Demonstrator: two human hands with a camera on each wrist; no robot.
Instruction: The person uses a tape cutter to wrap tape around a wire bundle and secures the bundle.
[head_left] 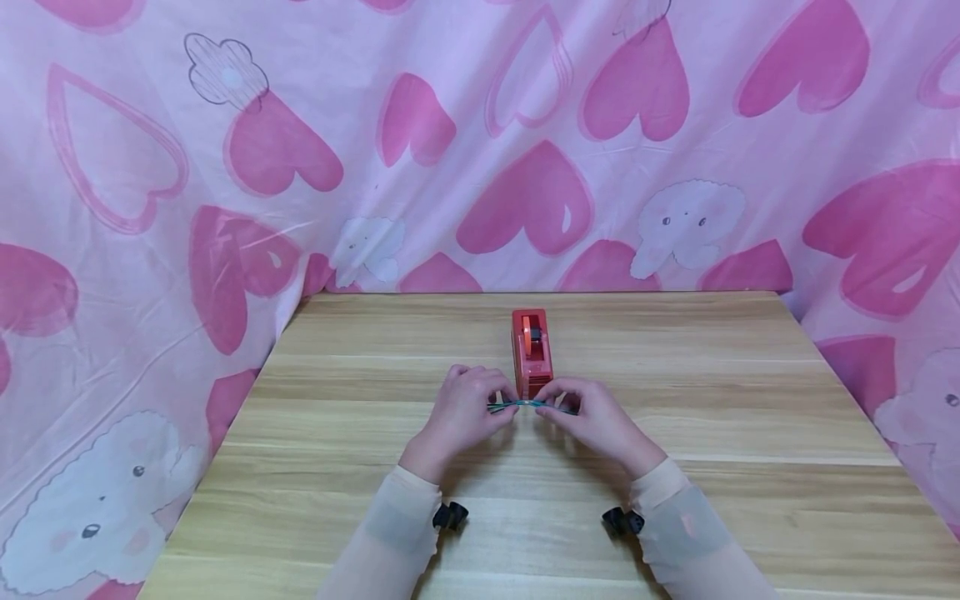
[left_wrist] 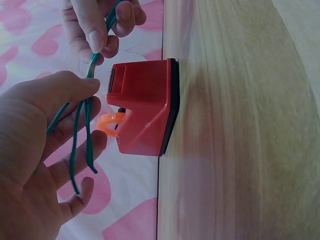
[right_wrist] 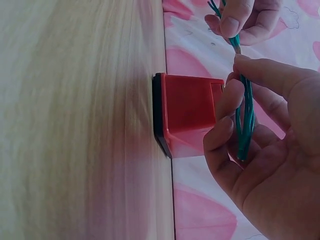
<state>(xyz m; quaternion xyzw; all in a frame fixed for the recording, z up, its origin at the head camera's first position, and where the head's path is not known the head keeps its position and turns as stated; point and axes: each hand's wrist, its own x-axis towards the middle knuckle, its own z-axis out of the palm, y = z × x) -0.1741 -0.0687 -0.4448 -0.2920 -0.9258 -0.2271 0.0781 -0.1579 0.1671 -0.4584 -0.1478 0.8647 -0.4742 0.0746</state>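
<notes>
In the head view, we see two bare hands meeting just in front of a red tape dispenser, holding between them a bundle of thin green strands (right_wrist: 248, 107), its line running roughly level from one hand to the other. The left hand (head_left: 471, 404) pinches the bundle between thumb and forefinger; in the left wrist view, its remaining fingers spread loosely, and narrow, cord-like ends fan out below the pinch, slightly curved and separate. The right hand (head_left: 592, 412) likewise pinches the bundle with thumb and forefinger; in the right wrist view, we note its other fingers bent beside the strands, which run close together and converge at a blunt end over the palm. Between the two grips a short, paler section shows; we cannot tell its material.

The tape dispenser (left_wrist: 145, 105) stands upright on the table, near the fingertips, a smooth, glossy, angular body on a black base (left_wrist: 171, 107). It carries an orange ring (head_left: 527, 336) and a finely toothed edge (left_wrist: 110, 80). We observe straight, pale grain on the wooden table (head_left: 360, 350) and, behind it, a softly creased pink cloth (head_left: 360, 183) printed with hearts and fluffy white figures.
</notes>
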